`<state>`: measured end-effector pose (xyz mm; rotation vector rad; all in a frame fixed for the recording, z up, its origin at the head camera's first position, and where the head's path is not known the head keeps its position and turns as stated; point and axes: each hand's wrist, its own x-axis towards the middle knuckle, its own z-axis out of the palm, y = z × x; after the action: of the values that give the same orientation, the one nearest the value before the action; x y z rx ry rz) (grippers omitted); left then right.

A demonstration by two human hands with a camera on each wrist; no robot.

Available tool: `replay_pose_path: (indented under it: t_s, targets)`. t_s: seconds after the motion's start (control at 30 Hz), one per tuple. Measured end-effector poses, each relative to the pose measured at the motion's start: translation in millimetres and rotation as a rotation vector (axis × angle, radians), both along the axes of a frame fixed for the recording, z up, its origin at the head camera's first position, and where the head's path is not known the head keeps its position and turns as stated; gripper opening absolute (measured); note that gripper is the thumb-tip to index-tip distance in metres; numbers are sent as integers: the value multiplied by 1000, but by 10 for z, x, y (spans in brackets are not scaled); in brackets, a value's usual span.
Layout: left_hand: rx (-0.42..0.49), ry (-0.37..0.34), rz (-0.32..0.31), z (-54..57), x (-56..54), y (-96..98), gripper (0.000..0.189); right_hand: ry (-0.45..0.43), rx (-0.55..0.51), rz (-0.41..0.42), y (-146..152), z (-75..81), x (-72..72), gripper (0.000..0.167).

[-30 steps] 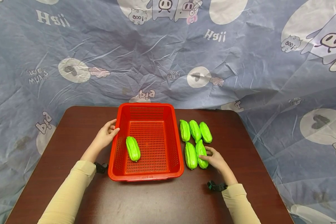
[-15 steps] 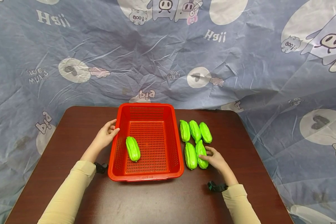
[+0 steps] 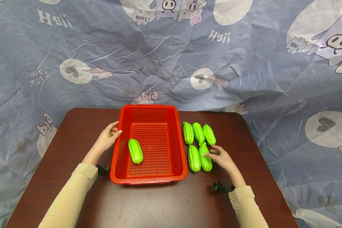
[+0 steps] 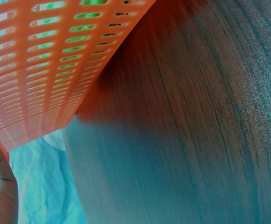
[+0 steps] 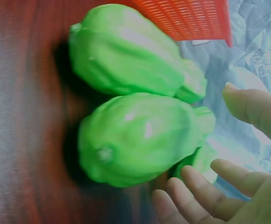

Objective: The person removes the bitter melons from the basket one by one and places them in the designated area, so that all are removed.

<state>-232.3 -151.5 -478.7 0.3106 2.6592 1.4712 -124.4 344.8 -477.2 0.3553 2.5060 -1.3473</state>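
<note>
My left hand (image 3: 106, 138) grips the left rim of a red perforated plastic basket (image 3: 148, 181), thumb at the rim. One bright green ridged bitter melon (image 3: 135, 152) lies inside, on the left. Right of the basket, my right hand (image 3: 223, 161) is beside the front-row bitter melon (image 3: 206, 164), thumb and fingers spread. In the right wrist view a gap shows between those fingers (image 5: 196, 186) and the nearer bitter melon (image 5: 135, 140). Another bitter melon (image 3: 194, 159) lies against it on the left. Only part of my left hand (image 4: 0, 186) shows in the left wrist view.
Behind the front pair, more bitter melons (image 3: 198, 133) lie in a row near the basket's right wall. Everything stands on a dark brown table (image 3: 165, 205). A blue-grey printed cloth (image 3: 159, 63) hangs behind the table's far edge.
My right hand has drawn slightly to the right and back from the front-row bitter melon, its thumb lifting off. The left hand, basket and bitter melons have stayed in place.
</note>
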Motion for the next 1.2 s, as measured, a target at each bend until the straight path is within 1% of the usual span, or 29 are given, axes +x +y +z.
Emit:
replay_pose_path:
  t_s: [0.17,0.37,0.5,0.67,0.83,1.03,1.2]
  targets:
    - [-1,-3,-4,6,-1,5,59,34,-29,6,-24,141,-59,80]
    - [-1,1,-3,9,-5,4,59,108,-14,24,-179,315,-176,77]
    - [-3,5,-1,3,-7,1,59,132,-28,50,-364,443,-265,76]
    - [-3,3,-1,-4,-9,2,59,171,-65,114,-647,613,-386,73]
    - [-3,-3,2,-8,-9,1,58,201,-95,181,-969,745,-504,72]
    - [-11,-4,7,-7,-4,-2,59,195,-104,251,-1380,825,-600,71]
    - [-5,-9,7,-1,-1,2,59,196,-100,306,-1650,789,-677,69]
